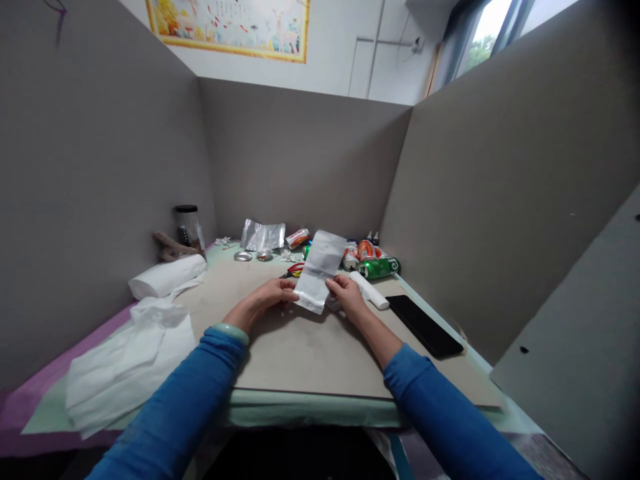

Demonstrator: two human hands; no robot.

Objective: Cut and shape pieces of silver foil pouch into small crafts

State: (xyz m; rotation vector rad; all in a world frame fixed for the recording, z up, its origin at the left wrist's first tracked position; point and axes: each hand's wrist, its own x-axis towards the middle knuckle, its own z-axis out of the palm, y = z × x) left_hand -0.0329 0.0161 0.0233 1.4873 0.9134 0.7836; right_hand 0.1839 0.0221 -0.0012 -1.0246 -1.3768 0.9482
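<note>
Both hands hold a silvery metal sheet (323, 257), tilted upright above the middle of the brown board. My left hand (275, 293) pinches its lower left edge. My right hand (347, 293) grips its lower right side, with the thumb on the face. Just behind the left fingers lie scissors (295, 269) with red and yellow handles, partly hidden by the sheet. To the right of my right hand lies a white roll (371, 292).
A second silvery sheet (263, 235) stands at the back, near cut can ends (243, 256). Drink cans (379, 268) lie back right, a black flat slab (425, 325) at right. Paper towel roll (170, 277), white sheets (130, 367) and a lidded jar (190, 227) are left. Grey partitions (305, 160) surround the table.
</note>
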